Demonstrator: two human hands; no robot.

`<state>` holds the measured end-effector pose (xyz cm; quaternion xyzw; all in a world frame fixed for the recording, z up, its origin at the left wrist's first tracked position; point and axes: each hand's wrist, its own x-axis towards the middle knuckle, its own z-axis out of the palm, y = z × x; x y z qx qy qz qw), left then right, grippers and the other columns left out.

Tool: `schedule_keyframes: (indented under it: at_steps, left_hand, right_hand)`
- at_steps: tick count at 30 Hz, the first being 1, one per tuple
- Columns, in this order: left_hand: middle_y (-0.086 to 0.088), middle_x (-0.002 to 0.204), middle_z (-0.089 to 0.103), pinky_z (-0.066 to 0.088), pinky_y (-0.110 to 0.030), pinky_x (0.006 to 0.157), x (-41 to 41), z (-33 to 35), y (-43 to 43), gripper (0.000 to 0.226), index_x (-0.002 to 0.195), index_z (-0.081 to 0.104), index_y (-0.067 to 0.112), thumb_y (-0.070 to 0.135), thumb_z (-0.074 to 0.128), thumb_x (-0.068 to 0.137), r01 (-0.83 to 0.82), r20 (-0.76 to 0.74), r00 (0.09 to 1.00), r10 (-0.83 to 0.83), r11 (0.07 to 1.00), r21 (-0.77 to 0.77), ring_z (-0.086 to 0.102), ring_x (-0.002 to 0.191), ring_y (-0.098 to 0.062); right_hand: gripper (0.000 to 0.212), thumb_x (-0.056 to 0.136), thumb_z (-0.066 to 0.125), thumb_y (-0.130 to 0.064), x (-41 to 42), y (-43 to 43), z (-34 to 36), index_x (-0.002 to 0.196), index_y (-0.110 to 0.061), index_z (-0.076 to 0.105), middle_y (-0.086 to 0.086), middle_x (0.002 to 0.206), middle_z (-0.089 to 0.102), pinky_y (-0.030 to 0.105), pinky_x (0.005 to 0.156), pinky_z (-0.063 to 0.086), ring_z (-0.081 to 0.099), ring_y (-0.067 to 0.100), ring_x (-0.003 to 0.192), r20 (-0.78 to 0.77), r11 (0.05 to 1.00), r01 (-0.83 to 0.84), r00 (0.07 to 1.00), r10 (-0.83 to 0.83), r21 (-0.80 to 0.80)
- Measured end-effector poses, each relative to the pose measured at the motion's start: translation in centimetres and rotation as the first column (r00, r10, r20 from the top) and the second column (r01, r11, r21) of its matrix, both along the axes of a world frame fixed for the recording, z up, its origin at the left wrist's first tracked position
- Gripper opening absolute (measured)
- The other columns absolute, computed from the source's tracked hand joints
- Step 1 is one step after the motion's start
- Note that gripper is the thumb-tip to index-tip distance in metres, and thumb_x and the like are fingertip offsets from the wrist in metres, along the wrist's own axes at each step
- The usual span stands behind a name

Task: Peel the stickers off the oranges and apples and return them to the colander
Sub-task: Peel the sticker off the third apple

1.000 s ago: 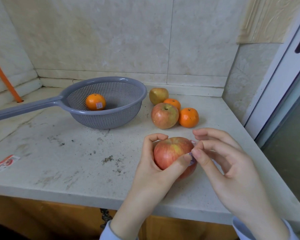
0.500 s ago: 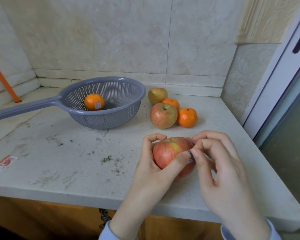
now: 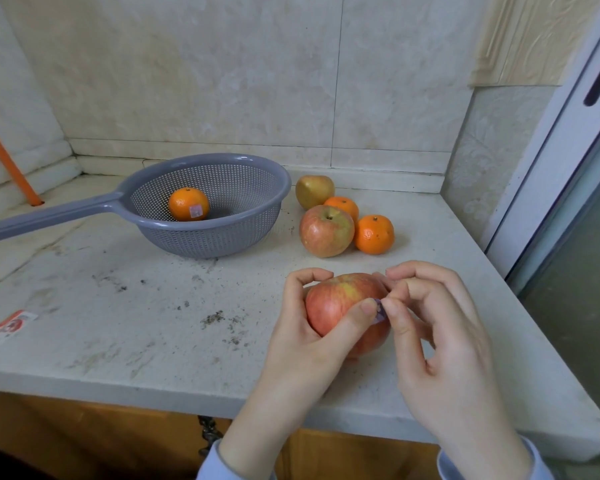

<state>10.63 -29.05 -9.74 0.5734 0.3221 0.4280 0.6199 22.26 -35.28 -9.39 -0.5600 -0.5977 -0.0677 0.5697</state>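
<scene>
Pale, stained countertop (image 3: pixel 118 341) across the whole scene, dotted with dark crumbs. At far left on it, a grey plastic colander (image 3: pixel 222 237), long handle pointing left.

Over the near right part of the counter, left hand (image 3: pixel 312 337) curled round a red apple (image 3: pixel 336 303), thumb laid across the near face, fingertips hooked over the far top. Right hand (image 3: pixel 440 344) just to the right, touching the fruit, thumb and forefinger pinched on a small purple sticker (image 3: pixel 380 311) at the apple's right flank, right at the tip of the left thumb. Amount of sticker already lifted from the skin: unclear. Held apple thus between the two hands, well apart from the colander and nearer than all other fruit.

Beyond it, just right of the colander, a cluster resting on the counter: red-green apple (image 3: pixel 326 230) in front, yellowish apple (image 3: pixel 314 190) farther back, one orange (image 3: pixel 342 206) tucked behind the red-green apple, a second orange (image 3: pixel 374 234) touching that apple's right side.

Inside the colander, a lone orange (image 3: pixel 187 203) with a pale sticker (image 3: pixel 195 211) on its near face.

At the near left edge, a red-and-white label (image 3: pixel 9 323) lying flat.
</scene>
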Motion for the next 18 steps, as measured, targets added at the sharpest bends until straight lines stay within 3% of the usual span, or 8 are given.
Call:
schedule_keyframes:
  at_steps: [5, 10, 14, 18]
  left_hand:
    - [0.014, 0.088, 0.068, 0.06, -0.043, 0.072, 0.03, 0.0, 0.11, 0.052, 0.096, 0.055, 0.04, 0.054, 0.076, 0.051, -0.012, 0.001, 1.0, 0.012, 1.0, -0.02, 0.071, 0.085, -0.023]
    - [0.013, 0.089, 0.07, 0.059, -0.04, 0.072, 0.05, -0.01, 0.05, 0.052, 0.096, 0.055, 0.039, 0.054, 0.076, 0.05, -0.008, 0.007, 1.0, 0.008, 1.0, -0.019, 0.069, 0.08, -0.015]
    - [0.002, 0.1, 0.068, 0.059, -0.039, 0.068, 0.05, 0.01, -0.02, 0.053, 0.096, 0.055, 0.039, 0.053, 0.077, 0.05, -0.011, 0.016, 1.0, 0.012, 1.0, -0.027, 0.07, 0.085, -0.023]
    - [0.009, 0.095, 0.069, 0.059, -0.043, 0.077, 0.02, -0.12, 0.06, 0.054, 0.097, 0.054, 0.041, 0.055, 0.077, 0.051, -0.005, 0.01, 1.0, 0.006, 1.0, -0.01, 0.071, 0.088, -0.024]
  right_hand:
    - [0.023, 0.089, 0.054, -0.035, 0.38, -0.37, 0.13, 0.11, -0.026, 0.056, -0.006, 0.128, 0.055, 0.016, 0.083, 0.053, 0.064, 0.012, 0.113, -0.273, 0.981, -0.195, 0.945, 0.181, -0.024]
    - [0.013, 0.089, 0.057, -0.033, 0.63, -0.4, -0.12, 0.091, -0.022, 0.064, -0.009, 0.116, 0.059, 0.031, 0.081, 0.056, 0.062, 0.023, 0.112, -0.23, 0.987, -0.16, 0.962, 0.15, -0.026]
    - [0.015, 0.088, 0.056, -0.033, 0.65, -0.19, 0.12, 0.085, -0.021, 0.064, -0.012, 0.113, 0.059, 0.022, 0.081, 0.054, 0.062, 0.014, 0.109, -0.242, 0.984, -0.169, 0.958, 0.152, -0.053]
    - [0.02, 0.09, 0.049, -0.031, 0.66, 0.12, 0.37, 0.085, -0.016, 0.062, -0.009, 0.112, 0.057, 0.012, 0.079, 0.049, 0.06, 0.006, 0.105, -0.186, 0.987, -0.133, 0.976, 0.114, -0.092]
